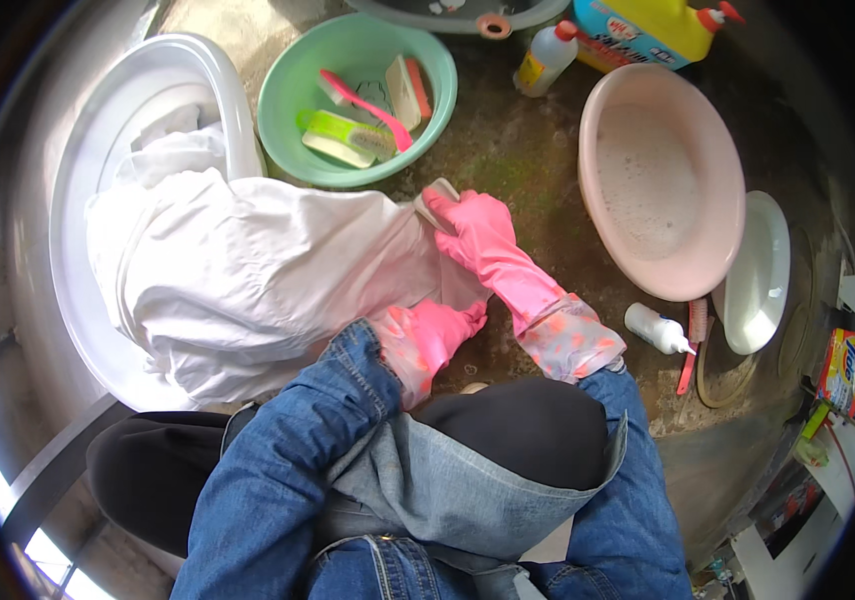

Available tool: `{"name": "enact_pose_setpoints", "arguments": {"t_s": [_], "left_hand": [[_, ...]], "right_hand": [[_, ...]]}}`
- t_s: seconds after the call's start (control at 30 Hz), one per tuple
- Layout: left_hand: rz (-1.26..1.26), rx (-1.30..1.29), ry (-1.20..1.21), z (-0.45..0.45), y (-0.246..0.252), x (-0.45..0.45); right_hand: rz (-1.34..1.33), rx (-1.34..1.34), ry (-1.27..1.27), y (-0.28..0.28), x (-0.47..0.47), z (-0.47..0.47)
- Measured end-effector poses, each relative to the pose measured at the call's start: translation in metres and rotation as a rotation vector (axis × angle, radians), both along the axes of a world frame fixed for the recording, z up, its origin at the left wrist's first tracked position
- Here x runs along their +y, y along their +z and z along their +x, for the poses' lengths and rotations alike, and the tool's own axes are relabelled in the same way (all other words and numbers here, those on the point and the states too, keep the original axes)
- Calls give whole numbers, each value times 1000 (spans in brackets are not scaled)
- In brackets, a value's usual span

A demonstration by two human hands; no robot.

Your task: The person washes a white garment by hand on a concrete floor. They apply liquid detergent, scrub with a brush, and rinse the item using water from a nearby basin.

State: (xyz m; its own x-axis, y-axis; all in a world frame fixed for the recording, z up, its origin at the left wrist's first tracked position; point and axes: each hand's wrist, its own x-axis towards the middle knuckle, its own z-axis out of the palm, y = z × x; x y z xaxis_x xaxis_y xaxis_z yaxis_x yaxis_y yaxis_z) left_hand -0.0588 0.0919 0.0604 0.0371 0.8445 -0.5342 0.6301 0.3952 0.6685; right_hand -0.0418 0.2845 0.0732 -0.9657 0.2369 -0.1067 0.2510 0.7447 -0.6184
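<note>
A white cloth garment (247, 262) spreads from a large white plastic basin (79, 300) at the left to the middle of the view. My right hand (476, 225), in a pink rubber glove with a patterned cuff, grips a white block-shaped brush or bar (439, 202) at the cloth's far right edge; its underside is hidden. My left hand (442, 334), gloved the same way, is at the cloth's near right edge, with its fingers bent and pinching the fabric. More white fabric (187, 146) lies inside the white basin.
A green basin (277, 112) holds several brushes. A pink basin (727, 187) contains sudsy liquid. Around it are a white basin (769, 277), a squeeze bottle (652, 328), a pink brush (690, 360), a red-capped bottle (547, 60) and a detergent jug (630, 34). A dark basin (427, 11) is beyond.
</note>
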Motion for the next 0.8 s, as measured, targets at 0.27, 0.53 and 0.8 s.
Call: {"name": "enact_pose_setpoints", "arguments": {"t_s": [0.27,0.53,0.8], "left_hand": [[-224,25,-468,-107,64,12],[182,770,-428,-29,-15,-17],[407,537,-305,-29,-86,-91]], "right_hand": [[-444,-233,-46,102,72,64],[-896,-356,-776,77,-40,85],[-239,-558,-1115,-17,-145,46]]}}
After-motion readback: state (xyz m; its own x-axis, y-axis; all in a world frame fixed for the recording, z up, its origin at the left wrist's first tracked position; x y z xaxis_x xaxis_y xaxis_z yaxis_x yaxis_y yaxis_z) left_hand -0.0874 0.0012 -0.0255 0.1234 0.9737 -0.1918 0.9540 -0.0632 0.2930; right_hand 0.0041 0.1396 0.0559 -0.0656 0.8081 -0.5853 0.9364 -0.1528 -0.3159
